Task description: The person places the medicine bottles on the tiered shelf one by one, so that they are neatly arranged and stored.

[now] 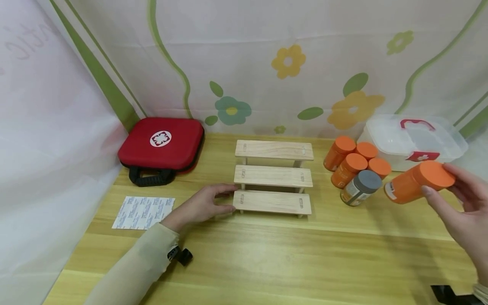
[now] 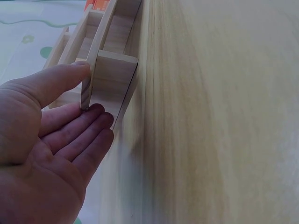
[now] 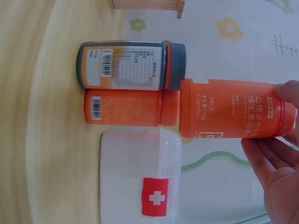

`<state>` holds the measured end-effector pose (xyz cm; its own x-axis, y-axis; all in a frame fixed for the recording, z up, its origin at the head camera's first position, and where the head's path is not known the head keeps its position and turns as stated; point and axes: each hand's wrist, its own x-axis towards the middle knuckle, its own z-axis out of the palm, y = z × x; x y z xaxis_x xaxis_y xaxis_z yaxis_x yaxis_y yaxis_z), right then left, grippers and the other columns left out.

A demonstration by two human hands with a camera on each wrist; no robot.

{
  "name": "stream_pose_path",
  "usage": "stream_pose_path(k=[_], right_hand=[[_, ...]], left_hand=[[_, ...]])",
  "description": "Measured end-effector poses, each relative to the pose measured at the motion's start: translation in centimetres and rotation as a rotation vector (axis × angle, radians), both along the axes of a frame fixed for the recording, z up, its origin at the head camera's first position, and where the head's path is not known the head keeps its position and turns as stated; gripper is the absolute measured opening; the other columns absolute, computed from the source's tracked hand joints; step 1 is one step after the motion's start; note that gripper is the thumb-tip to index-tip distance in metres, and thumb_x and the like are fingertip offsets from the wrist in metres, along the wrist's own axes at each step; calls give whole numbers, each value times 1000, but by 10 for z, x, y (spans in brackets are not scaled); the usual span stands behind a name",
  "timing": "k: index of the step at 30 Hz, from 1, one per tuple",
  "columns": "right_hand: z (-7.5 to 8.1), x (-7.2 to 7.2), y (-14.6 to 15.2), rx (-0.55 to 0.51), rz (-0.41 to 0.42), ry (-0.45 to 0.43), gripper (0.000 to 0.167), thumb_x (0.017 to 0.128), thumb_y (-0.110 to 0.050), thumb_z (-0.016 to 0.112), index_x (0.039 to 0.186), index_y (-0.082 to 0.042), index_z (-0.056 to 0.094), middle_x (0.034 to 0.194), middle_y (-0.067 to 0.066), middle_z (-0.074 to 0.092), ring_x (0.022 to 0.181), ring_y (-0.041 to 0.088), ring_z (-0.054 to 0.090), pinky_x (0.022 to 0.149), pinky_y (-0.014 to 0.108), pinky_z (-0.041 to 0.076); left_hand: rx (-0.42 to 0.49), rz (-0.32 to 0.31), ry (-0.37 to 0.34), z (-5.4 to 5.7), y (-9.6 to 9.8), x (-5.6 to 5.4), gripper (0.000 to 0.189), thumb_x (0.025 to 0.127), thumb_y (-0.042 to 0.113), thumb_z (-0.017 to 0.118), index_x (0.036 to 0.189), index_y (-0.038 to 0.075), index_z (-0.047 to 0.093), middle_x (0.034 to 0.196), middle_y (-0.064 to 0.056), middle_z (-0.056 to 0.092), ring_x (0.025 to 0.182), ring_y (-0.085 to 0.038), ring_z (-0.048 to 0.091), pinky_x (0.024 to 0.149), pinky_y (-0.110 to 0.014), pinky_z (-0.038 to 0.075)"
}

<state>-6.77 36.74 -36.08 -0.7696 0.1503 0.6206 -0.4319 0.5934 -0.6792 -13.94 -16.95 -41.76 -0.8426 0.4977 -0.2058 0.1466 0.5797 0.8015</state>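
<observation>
My left hand [image 1: 203, 204] is at the left end of a stepped wooden rack [image 1: 272, 201] with three tiers. Its thumb and fingers take the end of the lowest board between them, as the left wrist view shows close up. On the right, my right hand [image 1: 467, 212] grips an orange supplement bottle [image 1: 408, 184] near its cap, tilted and raised above the table. In the right wrist view the bottle's printed label [image 3: 224, 109] shows. Beside it several orange-capped bottles [image 1: 348, 167] stand in a cluster, with a grey-capped bottle [image 1: 361, 187] in front.
At the back right sits a clear-lidded first-aid box [image 1: 389, 148] with a red handle. A red first-aid case [image 1: 164, 144] lies at the back left, a printed blister sheet [image 1: 142, 212] in front of it. A flowered curtain [image 1: 244, 55] borders the wooden table [image 1: 267, 262].
</observation>
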Motion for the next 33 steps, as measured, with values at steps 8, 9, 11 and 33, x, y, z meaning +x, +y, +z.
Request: stream_pose_path(k=[8,9,11,33], right_hand=[[17,-7,-8,22,41,52,52,97,6,73,147,5,61,139,-19,65,121,-7,64,105,2,45],[19,-8,-10,17,55,61,51,97,5,74,147,6,61,139,-18,66,121,-7,64,106,3,46],[24,-11,-14,17,75,72,51,97,4,74,146,7,61,139,-16,67,122,-6,64,106,3,46],[45,-42,-72,-325,443,238,53,81,23,74,130,33,55,128,17,76,115,19,75,102,18,58]], left_hand=[[-7,5,-3,-2,0,0,64,97,22,83,156,15,59,160,-7,58,152,-30,51,128,-54,41],[-9,5,-2,-1,0,0,64,97,22,83,156,15,59,160,-7,58,152,-29,51,128,-54,41],[-10,8,-3,-1,0,0,64,97,22,83,156,16,59,161,-7,58,152,-29,51,128,-54,41],[0,2,18,-3,-1,2,64,98,23,82,157,15,58,161,-8,57,152,-31,51,127,-54,42]])
